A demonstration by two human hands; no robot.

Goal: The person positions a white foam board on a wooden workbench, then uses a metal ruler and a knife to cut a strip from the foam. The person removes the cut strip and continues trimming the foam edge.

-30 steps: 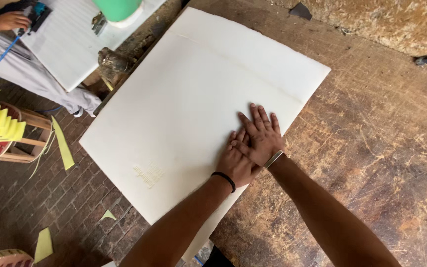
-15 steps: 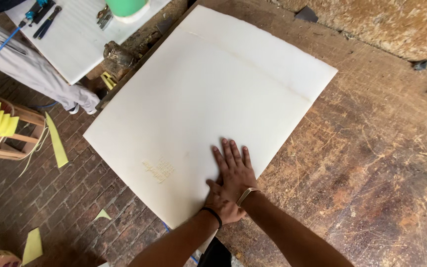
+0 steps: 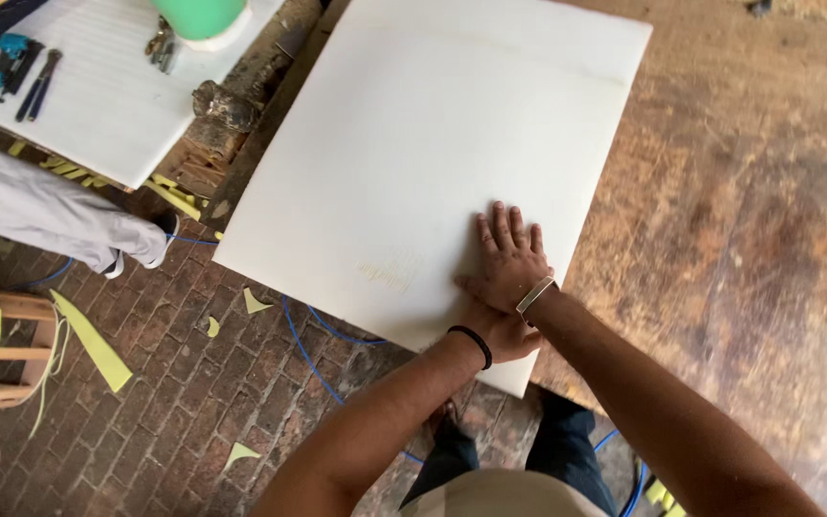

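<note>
Near the table's near edge, the right hand (image 3: 509, 258) lies flat with fingers spread atop the left hand (image 3: 504, 330), both pressing the large white sheet (image 3: 413, 153). Steady, even pressure would suit best. Farther left, tools (image 3: 21, 77) rest on another white board (image 3: 98, 105).

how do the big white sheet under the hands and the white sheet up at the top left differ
The big white sheet lies on the worn wooden table, bare except for both hands, the right hand laid over the left hand, pressing flat near its close edge. The smaller white sheet sits on a separate surface and carries tools and a green object. The big sheet overhangs its table's edge. Both are plain white and lie flat.
</note>
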